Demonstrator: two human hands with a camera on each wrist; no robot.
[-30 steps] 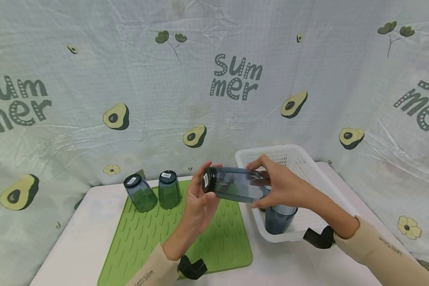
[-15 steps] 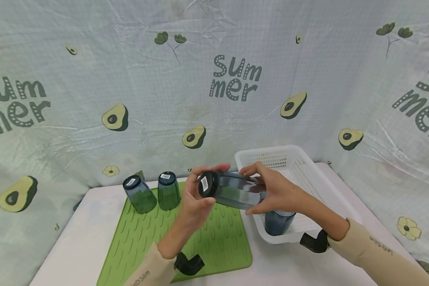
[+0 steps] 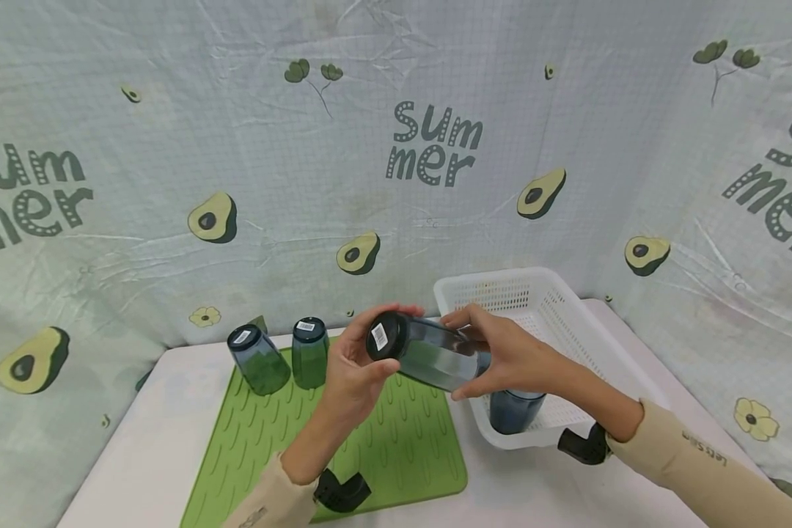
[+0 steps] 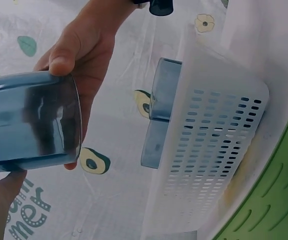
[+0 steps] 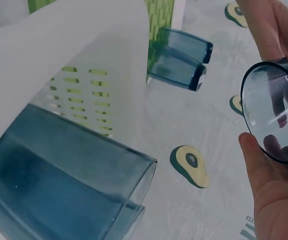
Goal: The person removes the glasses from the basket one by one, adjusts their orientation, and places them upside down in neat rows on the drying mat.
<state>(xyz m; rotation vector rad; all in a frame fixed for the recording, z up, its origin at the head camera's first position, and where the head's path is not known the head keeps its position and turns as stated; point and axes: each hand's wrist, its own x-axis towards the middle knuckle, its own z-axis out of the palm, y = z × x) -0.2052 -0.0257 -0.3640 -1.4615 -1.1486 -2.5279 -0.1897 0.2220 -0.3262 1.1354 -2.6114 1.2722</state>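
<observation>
Between both hands lies a clear blue tumbler [image 3: 435, 356], sideways above the gap between mat and basket. Its dark base with a white label points left toward me. My left hand [image 3: 356, 370] grips the base end, thumb on the near side. My right hand [image 3: 511, 352] holds the rim end between thumb and fingers. The tumbler's open mouth [image 5: 274, 115] shows in the right wrist view. Two similar tumblers, a left one [image 3: 260, 363] and a right one [image 3: 310, 356], stand upside down on the green mat [image 3: 396, 447].
Right of the mat is a white perforated basket [image 3: 491, 433]. A blue tumbler [image 3: 516, 412] stands at its near end; the right wrist view shows a second one [image 5: 129, 220] beside it. A patterned curtain [image 3: 429, 227] hangs behind the white table [image 3: 125, 440].
The tumbler's base end has swung toward me and slightly down, so its labelled bottom shows more. Both hands keep hold of it; the right hand has shifted slightly left.
</observation>
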